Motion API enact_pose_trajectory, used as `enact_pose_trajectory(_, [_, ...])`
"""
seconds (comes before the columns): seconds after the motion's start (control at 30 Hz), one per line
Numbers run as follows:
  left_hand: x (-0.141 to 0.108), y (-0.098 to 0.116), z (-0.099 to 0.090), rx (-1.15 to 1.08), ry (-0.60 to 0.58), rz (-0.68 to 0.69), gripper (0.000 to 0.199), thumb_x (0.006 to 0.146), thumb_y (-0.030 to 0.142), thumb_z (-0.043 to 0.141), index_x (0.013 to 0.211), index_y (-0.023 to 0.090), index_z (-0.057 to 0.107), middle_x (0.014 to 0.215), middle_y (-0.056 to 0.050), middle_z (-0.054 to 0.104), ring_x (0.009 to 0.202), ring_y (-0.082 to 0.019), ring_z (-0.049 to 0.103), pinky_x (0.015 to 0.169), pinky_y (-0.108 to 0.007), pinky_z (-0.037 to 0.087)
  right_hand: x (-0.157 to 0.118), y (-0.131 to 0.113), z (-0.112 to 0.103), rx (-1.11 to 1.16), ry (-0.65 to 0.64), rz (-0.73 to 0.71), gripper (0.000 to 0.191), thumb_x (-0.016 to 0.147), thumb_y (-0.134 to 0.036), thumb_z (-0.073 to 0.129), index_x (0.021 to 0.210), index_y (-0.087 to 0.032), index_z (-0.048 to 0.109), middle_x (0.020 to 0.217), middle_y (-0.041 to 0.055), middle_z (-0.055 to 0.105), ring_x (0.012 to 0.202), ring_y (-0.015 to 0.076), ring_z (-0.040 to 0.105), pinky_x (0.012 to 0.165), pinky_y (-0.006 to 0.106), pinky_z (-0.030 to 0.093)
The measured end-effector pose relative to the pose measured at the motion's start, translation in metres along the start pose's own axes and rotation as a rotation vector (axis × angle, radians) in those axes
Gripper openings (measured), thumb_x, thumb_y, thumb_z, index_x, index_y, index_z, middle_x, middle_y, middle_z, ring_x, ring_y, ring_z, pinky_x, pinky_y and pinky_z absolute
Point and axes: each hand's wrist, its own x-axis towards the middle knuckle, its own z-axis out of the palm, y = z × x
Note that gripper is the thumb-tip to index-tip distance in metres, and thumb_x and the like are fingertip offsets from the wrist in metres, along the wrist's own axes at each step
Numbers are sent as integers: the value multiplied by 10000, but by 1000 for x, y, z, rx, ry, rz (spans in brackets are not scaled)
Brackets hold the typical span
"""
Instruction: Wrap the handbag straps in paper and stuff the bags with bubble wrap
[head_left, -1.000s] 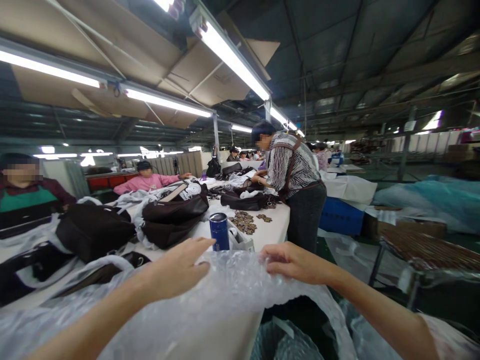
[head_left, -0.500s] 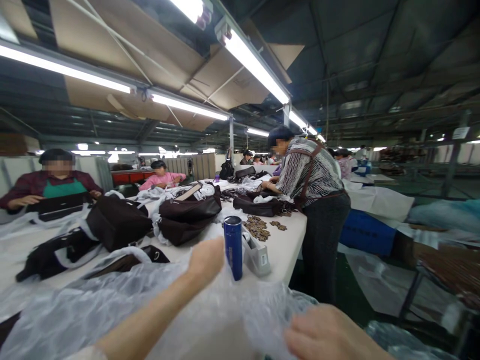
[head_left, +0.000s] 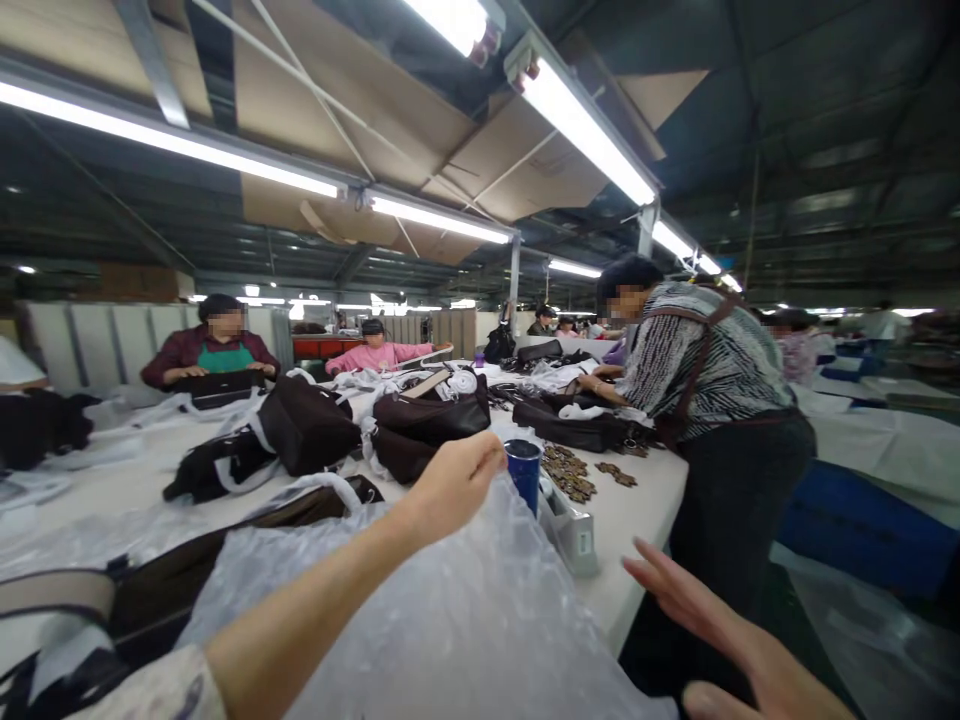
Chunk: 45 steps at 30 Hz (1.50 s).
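A translucent plastic sheet, which may be a bag, spreads across the front of my view. My left hand pinches its upper corner and holds it raised. To the right of the sheet, my right hand is open with its fingers stretched out, holding nothing. Just behind my left hand stands a blue cylindrical flask, its lower part hidden by the plastic. A grey plastic holder sits beside the flask. Under my left forearm lies a dark brown bag with a light strap, partly covered by the plastic.
Several dark bags with white wrapping lie over the white table. Small brown metal-looking pieces are heaped near its right edge. A person in a striped top leans over the table. Other people sit at the far side.
My view has swung left. The plastic is now stretched up from my left hand. My right hand has come off the plastic, its fingers now extended.
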Motion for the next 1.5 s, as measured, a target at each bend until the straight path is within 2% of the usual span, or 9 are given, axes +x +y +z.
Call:
enact_pose_trajectory(0.1, [-12, 16, -9, 8, -57, 27, 276, 959, 303, 418, 1109, 179, 613, 994, -45, 685, 908, -191, 622, 806, -282, 478, 41, -44, 42, 329, -233, 93, 1099, 694, -533, 769, 1572, -208, 193, 1303, 147, 648, 1129, 315, 656, 935, 411, 538])
enact_pose_trajectory(0.2, [-46, 20, -44, 157, -135, 34, 473, 970, 329, 463, 1417, 177, 438, 1358, -117, 570, 1225, -248, 542, 1051, -380, 417, 72, -61, 73, 435, -327, 152, 736, 759, -544, 687, 1347, -135, 519, 849, 71, 716, 702, 210, 690, 571, 277, 525])
enact_pose_trajectory(0.37, [-142, 0, -66, 695, -285, -227, 808, 756, 612, 723, 1389, 156, 511, 1374, -259, 545, 1213, -464, 550, 946, -580, 490, 82, -17, 83, 427, -243, 352, 520, 676, -527, 741, 1054, -210, 574, 720, -10, 636, 684, 198, 685, 508, 237, 504])
enact_pose_trajectory(0.53, [-190, -6, -54, 686, -450, 207, 452, 902, 188, 611, 1317, 358, 556, 1369, -79, 619, 1275, -327, 559, 1091, -539, 411, 71, 13, 92, 472, -264, 426, 390, 680, -522, 742, 842, -233, 537, 774, -16, 629, 747, 199, 679, 542, 259, 535])
enact_pose_trajectory(0.63, [-189, 5, -72, 424, -664, 154, 439, 910, 70, 479, 1221, 355, 602, 1278, 35, 680, 1348, -196, 490, 1238, -439, 199, 70, 12, 94, 482, -246, 398, 394, 690, -514, 755, 809, -225, 515, 780, -11, 640, 764, 190, 662, 593, 273, 536])
enact_pose_trajectory(0.87, [-190, -2, -79, 517, -564, 173, 965, 622, -33, 474, 1517, 294, 325, 1561, -45, 401, 1452, -285, 344, 1176, -494, 312, 76, 4, 86, 555, -241, 354, 570, 627, -490, 817, 1053, -201, 571, 884, 53, 731, 766, 187, 657, 676, 306, 513])
enact_pose_trajectory(1.13, [-176, -3, -26, 418, -709, 314, 160, 878, 122, 545, 848, 265, 611, 805, 15, 708, 926, -212, 650, 1237, -473, 191, 73, -6, 93, 521, -262, 360, 591, 587, -444, 794, 1087, -195, 601, 790, 13, 677, 692, 179, 615, 645, 325, 496])
enact_pose_trajectory(1.37, [-132, -6, -17, 534, -426, 284, 207, 794, 22, 609, 786, 214, 532, 869, 36, 636, 903, -152, 579, 1236, -505, 153, 74, -27, 109, 512, -410, 272, 370, 641, -393, 713, 939, -186, 640, 810, 9, 616, 678, 143, 547, 558, 244, 422])
enact_pose_trajectory(1.5, [-113, -26, 22, 615, -159, 488, 147, 924, 256, 613, 785, 210, 593, 1310, -80, 574, 1238, -284, 500, 1155, -624, 243, 75, -54, 119, 576, -525, 188, 403, 697, -358, 631, 1068, -200, 651, 908, 29, 657, 790, 182, 600, 682, 276, 492])
